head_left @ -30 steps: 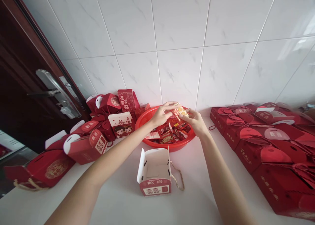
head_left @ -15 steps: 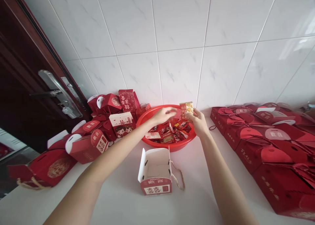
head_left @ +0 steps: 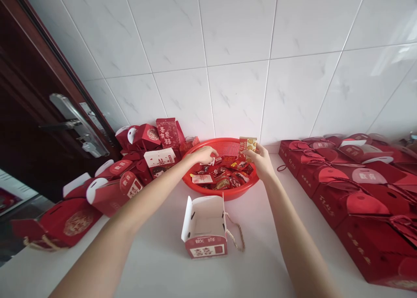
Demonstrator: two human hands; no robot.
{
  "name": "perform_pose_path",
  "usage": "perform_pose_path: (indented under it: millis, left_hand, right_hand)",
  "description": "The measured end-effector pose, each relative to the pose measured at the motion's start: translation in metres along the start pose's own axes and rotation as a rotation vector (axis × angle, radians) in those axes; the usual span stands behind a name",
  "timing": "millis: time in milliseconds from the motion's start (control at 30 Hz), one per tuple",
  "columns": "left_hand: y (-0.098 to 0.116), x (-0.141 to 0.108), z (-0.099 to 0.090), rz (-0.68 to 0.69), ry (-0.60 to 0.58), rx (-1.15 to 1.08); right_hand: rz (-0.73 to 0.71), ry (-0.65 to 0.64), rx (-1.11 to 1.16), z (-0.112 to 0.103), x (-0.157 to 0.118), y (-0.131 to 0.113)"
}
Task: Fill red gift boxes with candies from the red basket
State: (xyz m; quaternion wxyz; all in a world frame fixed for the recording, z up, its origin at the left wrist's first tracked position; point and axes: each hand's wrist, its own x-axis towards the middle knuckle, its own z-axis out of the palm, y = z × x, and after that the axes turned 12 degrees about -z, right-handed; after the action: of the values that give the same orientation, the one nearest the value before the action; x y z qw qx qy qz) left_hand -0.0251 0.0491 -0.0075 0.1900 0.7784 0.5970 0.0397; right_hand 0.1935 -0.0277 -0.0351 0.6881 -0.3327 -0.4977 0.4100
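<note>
In the head view my left hand (head_left: 205, 155) reaches over the left side of a red plastic basket (head_left: 219, 197), its fingers curved and apart. A small whitish thing shows under its fingertips; I cannot tell whether they touch it. Wrapped candies (head_left: 230, 180) in red and gold lie in the basket, along with a pale pink-white packet (head_left: 201, 179). At the basket's right rim my right hand (head_left: 261, 159) pinches a red and yellow snack packet (head_left: 248, 147), held upright. In front of the basket stands an open gift box (head_left: 206, 237), white inside, with a rope handle (head_left: 241, 237).
Red gift boxes (head_left: 119, 189) crowd the left side of the white table (head_left: 247, 276). Rows of closed red boxes (head_left: 352, 228) with cords line the right. Behind is a tiled wall (head_left: 237, 98); a dark door (head_left: 29, 94) with a metal handle stands at left.
My left hand has moved left and a little lower over the basket, uncovering more of its back wall. My right hand stays nearly in place with the packet, which has turned slightly.
</note>
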Motion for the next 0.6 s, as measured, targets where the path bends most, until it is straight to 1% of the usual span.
perform_pose_path:
  millis: [67, 133, 167, 200, 233, 300, 367, 433, 500, 533, 600]
  left_hand:
    - [0.016, -0.009, 0.007, 0.154, -0.153, -0.055]
    - [0.034, -0.019, 0.02, 0.365, -0.365, -0.082]
    - [0.041, -0.023, 0.026, 0.434, -0.419, -0.066]
    - [0.047, -0.025, 0.032, 0.459, -0.43, -0.034]
    - [0.05, -0.027, 0.036, 0.435, -0.406, 0.01]
    - [0.046, -0.026, 0.037, 0.317, -0.329, 0.092]
    - [0.032, -0.022, 0.029, 0.188, -0.277, 0.15]
    - [0.012, -0.016, 0.015, 0.101, -0.244, 0.186]
    - [-0.005, -0.011, 0.002, 0.039, -0.202, 0.195]
    - [-0.01, -0.009, -0.003, 0.022, -0.183, 0.189]
    - [-0.012, -0.008, -0.004, 0.02, -0.151, 0.157]
  right_hand:
    - [-0.005, -0.006, -0.01, 0.0, -0.001, 0.0]
    - [-0.005, -0.008, -0.008, 0.0, -0.002, -0.001]
    - [-0.001, -0.008, -0.003, 0.0, -0.002, -0.001]
    - [0.004, -0.005, 0.0, 0.0, -0.002, -0.002]
    - [0.009, -0.001, 0.001, 0.0, -0.003, -0.002]
    - [0.014, 0.003, 0.004, 0.0, -0.003, -0.002]
    - [0.014, -0.004, 0.01, 0.0, -0.002, -0.001]
    - [0.013, -0.018, 0.022, 0.001, -0.001, 0.0]
    - [0.014, -0.022, 0.025, 0.001, -0.001, 0.001]
    - [0.014, -0.021, 0.023, 0.001, -0.001, 0.002]
    - [0.014, -0.018, 0.017, 0.001, 0.0, 0.002]
